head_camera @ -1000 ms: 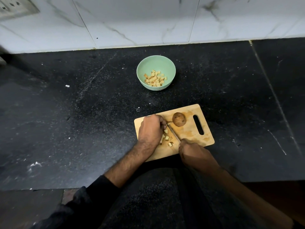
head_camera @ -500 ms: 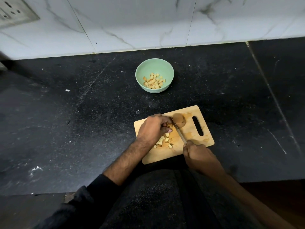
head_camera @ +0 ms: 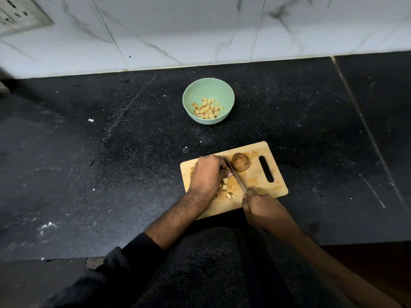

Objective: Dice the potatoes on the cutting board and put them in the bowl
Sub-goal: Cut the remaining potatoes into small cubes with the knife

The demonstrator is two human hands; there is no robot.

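Beside the knife [head_camera: 236, 176], a whole potato [head_camera: 240, 168], bowl [head_camera: 208, 87] probably unobstructed beyond.

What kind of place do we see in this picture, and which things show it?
Most likely a home kitchen counter: a black stone countertop below a marble-tiled wall, a wooden cutting board with a potato, and a green bowl of diced pieces.
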